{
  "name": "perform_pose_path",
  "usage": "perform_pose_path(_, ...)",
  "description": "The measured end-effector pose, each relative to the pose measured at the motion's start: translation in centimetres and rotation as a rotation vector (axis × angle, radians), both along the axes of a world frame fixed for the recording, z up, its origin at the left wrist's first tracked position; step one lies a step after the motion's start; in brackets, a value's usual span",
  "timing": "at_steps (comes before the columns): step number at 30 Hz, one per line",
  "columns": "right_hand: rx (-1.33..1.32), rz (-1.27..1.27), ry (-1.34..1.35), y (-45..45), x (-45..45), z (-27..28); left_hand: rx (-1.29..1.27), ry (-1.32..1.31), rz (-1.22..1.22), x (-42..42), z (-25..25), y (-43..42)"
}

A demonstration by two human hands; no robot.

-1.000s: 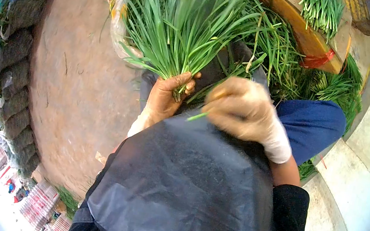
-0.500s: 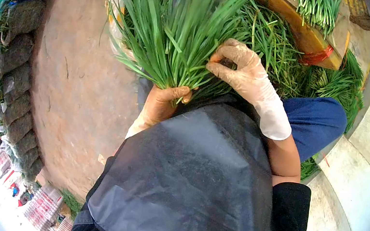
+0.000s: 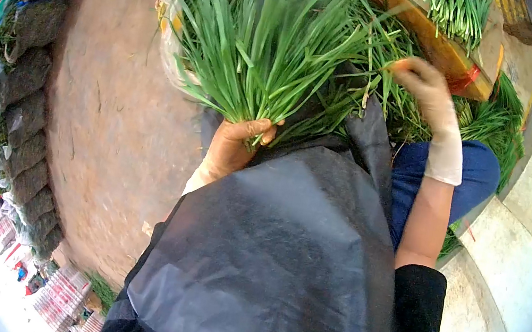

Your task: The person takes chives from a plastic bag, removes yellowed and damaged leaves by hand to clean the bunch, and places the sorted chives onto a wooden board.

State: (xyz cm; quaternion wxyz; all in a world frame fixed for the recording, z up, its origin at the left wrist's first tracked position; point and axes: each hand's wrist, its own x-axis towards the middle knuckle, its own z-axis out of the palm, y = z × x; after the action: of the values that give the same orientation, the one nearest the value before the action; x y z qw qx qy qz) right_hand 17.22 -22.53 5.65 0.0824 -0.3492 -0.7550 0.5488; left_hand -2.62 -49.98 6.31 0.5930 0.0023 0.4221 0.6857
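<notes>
My left hand (image 3: 242, 141), gloved, is closed around the base of a bunch of garlic chives (image 3: 264, 53), whose long green leaves fan out upward and away from me. Off to the right, my gloved right hand (image 3: 427, 87) hangs over a heap of loose chives (image 3: 399, 44), clear of the bunch. Its fingers are bent and smeared by motion, so whether they hold anything does not show. A black apron (image 3: 271, 258) covers my lap below both hands.
A yellow wooden board (image 3: 423, 27) with a red tie runs behind the heap. Trimmed chives (image 3: 456, 15) lie beyond it, and more greens (image 3: 501, 128) at the right. Dark packed bundles (image 3: 27, 80) line the left side of the brown floor (image 3: 108, 140).
My right hand has swung away from the bunch, to the right over the loose heap. My left hand keeps its hold on the bunch in nearly the same place.
</notes>
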Motion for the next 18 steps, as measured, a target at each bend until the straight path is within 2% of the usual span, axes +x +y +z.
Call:
perform_pose_path(2,1.322,-0.034,-0.478,-1.8,-0.7,-0.9,-0.075,0.060,0.020,0.4,0.4,0.5)
perform_pose_path(3,1.041,-0.132,-0.142,-3.3,-2.6,1.6,-0.110,0.056,0.014,0.5,0.6,0.6)
perform_pose_path(4,0.619,-0.201,0.161,-5.3,-4.4,3.3,-0.113,0.057,0.020,0.5,0.4,0.7)
perform_pose_path(5,0.486,-0.153,0.307,-7.3,-6.2,5.7,-0.118,0.057,0.005,0.6,0.1,0.7)
perform_pose_path(7,0.855,0.135,0.475,-9.6,-9.5,6.3,-0.140,0.028,-0.005,0.9,0.3,0.9)
perform_pose_path(8,0.974,0.208,0.392,-10.7,-10.8,5.6,-0.133,0.031,-0.009,1.0,0.0,0.9)
perform_pose_path(10,0.978,0.268,0.214,-11.1,-12.9,4.8,-0.073,0.044,-0.014,1.0,-0.5,0.6)
perform_pose_path(12,0.995,0.291,0.163,-10.6,-13.5,3.9,-0.065,0.043,-0.012,0.8,-0.2,0.6)
perform_pose_path(14,0.892,0.419,-0.031,-9.8,-13.6,3.5,-0.180,0.090,-0.071,0.8,0.2,0.5)
perform_pose_path(16,0.881,0.517,-0.112,-9.2,-13.8,3.1,-0.161,0.122,-0.070,1.1,0.2,0.5)
perform_pose_path(18,0.865,0.554,-0.169,-9.2,-14.3,3.0,-0.192,0.139,-0.182,1.0,0.6,0.5)
